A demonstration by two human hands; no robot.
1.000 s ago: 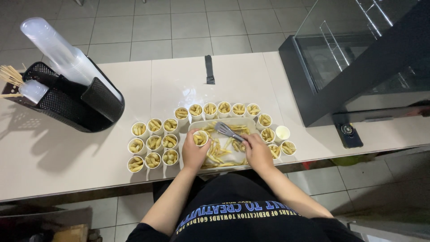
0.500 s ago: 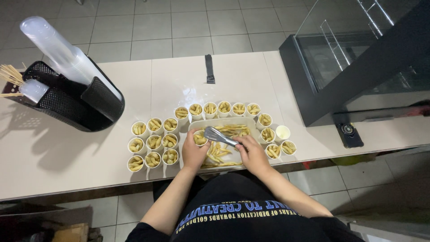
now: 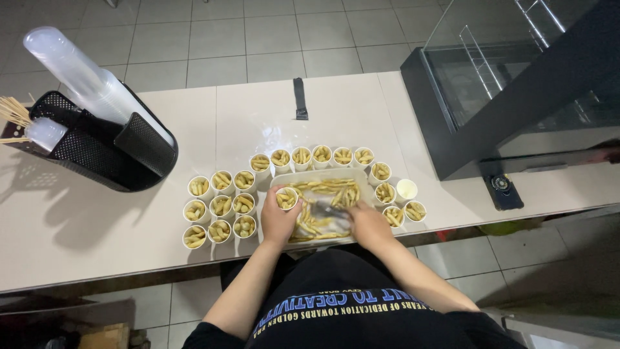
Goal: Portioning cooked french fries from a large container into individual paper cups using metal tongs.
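The left hand (image 3: pixel 279 220) was wrapped around a small white paper cup (image 3: pixel 286 198) part filled with fries, holding it over the near-left corner of a shallow pale tray (image 3: pixel 365 184). The right hand (image 3: pixel 369 223) was clamped on the handle of a pair of metal tongs (image 3: pixel 327 211), whose tips were down among the loose fries (image 3: pixel 326 188) lying in the tray; motion blur hid whether the tips pinched any. The two hands were apart, the cup just left of the tongs. The tray sat at the near edge of a beige counter (image 3: pixel 258 116), directly in front of the person. A row of filled cups (image 3: pixel 312 156) curved along the tray's far side, and more ran down its right side, among them one empty cup (image 3: pixel 407 189). To the left of the tray stood a block of filled cups (image 3: pixel 221 209) in three rows. Farther left on the counter was a black mesh caddy (image 3: pixel 97 145) carrying a long stack of clear plastic cups (image 3: pixel 84 77) and a bundle of wooden skewers (image 3: pixel 13 113). A small dark tool (image 3: pixel 299 98) lay toward the far edge of the counter, and a glass display case (image 3: pixel 516 84) stood at the right end.
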